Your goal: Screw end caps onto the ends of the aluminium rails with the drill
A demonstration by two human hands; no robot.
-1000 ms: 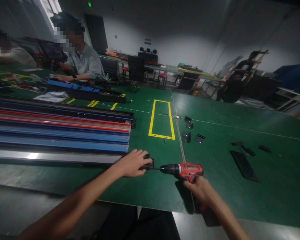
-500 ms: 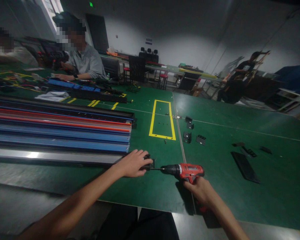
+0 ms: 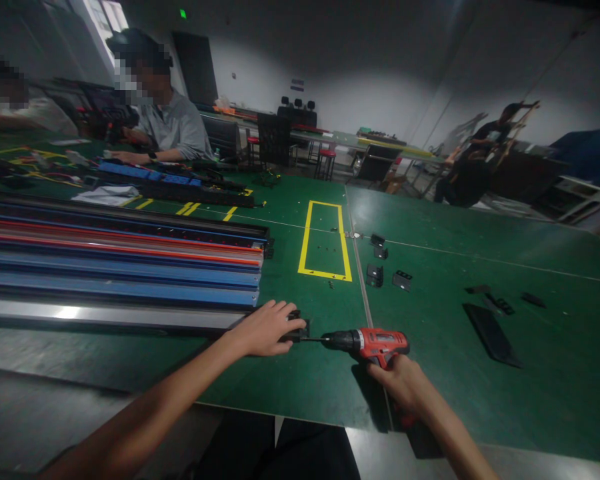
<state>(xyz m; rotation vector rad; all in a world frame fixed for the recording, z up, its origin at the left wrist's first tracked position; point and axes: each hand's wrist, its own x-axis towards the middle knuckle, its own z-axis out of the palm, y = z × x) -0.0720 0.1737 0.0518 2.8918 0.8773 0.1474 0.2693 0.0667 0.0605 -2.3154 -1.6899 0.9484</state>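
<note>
My right hand (image 3: 405,381) is wrapped around the grip of a red and black cordless drill (image 3: 380,342), held level with its long bit pointing left. The tip of the bit meets a black bracket (image 3: 304,328) at the end of a long silver-and-black metal profile (image 3: 130,315). Over that same end lies my left hand (image 3: 264,329), its fingers closed around the bracket and covering most of it. Whether a screw sits at the bit's tip is hidden. Behind this profile, several blue and red-edged profiles (image 3: 130,277) lie side by side.
Small black brackets (image 3: 375,275) and a yellow tape rectangle (image 3: 325,275) with tiny screws are on the green table (image 3: 445,400). A flat black piece (image 3: 491,335) lies at right. Across the table a co-worker (image 3: 177,127) sits near blue parts (image 3: 150,175) and wires.
Both hands and the drill stay almost in place, with the bit still against the bracket. The view has shifted very slightly.
</note>
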